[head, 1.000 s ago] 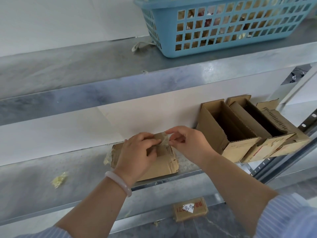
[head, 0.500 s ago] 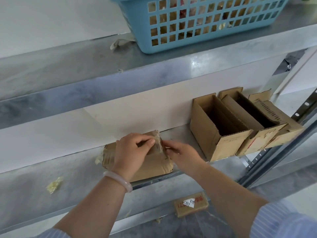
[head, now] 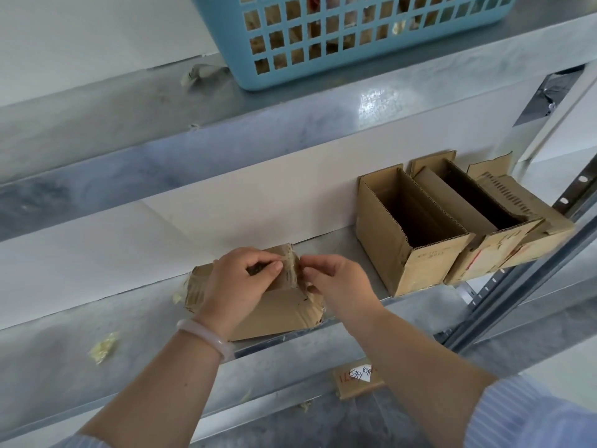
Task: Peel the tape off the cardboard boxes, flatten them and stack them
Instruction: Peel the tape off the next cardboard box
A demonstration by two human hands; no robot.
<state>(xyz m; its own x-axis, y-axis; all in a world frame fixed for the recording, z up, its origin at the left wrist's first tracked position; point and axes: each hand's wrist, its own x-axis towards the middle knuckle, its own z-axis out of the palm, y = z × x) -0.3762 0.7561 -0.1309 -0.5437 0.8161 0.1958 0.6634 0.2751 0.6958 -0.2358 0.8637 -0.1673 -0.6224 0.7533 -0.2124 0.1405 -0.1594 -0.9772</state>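
My left hand [head: 240, 282] curls over the squashed cardboard box [head: 277, 313] on the metal shelf [head: 64, 318], gripping its raised top flap, with the thumb against the strip of tape [head: 292, 266]. My right hand [head: 339, 282], at the right end of that box, pinches the tape's edge between thumb and forefinger. Three open boxes [head: 403, 253] stand to the right of it, apart from it. A blue basket [head: 323, 43] sits higher up, above it, and a yellowish tape scrap [head: 103, 347] lies to its left.
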